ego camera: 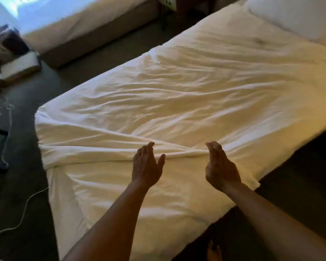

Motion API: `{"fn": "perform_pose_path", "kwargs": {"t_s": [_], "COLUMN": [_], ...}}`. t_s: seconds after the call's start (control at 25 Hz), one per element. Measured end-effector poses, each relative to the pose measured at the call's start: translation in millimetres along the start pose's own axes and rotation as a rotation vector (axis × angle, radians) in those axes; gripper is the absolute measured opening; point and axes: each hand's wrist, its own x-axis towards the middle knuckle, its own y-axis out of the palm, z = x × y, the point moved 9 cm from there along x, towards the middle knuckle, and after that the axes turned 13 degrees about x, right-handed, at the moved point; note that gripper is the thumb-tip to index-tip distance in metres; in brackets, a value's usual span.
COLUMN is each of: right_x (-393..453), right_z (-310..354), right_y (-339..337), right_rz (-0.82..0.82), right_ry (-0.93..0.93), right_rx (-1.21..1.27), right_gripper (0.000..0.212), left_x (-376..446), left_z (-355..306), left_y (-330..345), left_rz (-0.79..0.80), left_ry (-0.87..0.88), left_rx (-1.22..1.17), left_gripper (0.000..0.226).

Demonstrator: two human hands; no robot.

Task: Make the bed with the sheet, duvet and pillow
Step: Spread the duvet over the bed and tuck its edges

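A white duvet (186,95) lies wrinkled over the bed, which runs from the near foot end to the far right. Its near edge forms a folded ridge across the foot end, with a flatter white layer (120,194) hanging below it. A white pillow (294,14) rests at the head end, top right. My left hand (146,166) hovers over the ridge with straight fingers and spread thumb, holding nothing. Beside it, my right hand (220,166) is held edge-on with straight fingers at the ridge, also holding nothing.
A second bed (83,29) stands across a dark carpeted aisle at the upper left. White cables (23,213) trail over the floor on the left, near dark items and a flat box (21,66). A bare foot (213,251) shows at the bottom.
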Motion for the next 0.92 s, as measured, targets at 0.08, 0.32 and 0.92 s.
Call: {"fn": "perform_pose_path", "kwargs": {"t_s": [0.08,0.32,0.92], "right_x": [6,-19,-68], "right_z": [77,296,648], "right_y": [15,104,352], "right_rz": [0.042,0.14,0.28], "right_ry": [-0.091,-0.26,-0.52], "right_rx": [-0.027,-0.054,-0.242], "right_gripper": [0.066,0.066,0.06], "left_x": [-26,-122,-276], "left_z": [58,263,642], "left_y": [-48,-170,-290], "left_rz": [-0.049,-0.155,-0.167], "left_ry": [-0.096,-0.323,-0.539], "left_rx": [-0.03,-0.088,0.017], "left_gripper": [0.054,0.054,0.06]}}
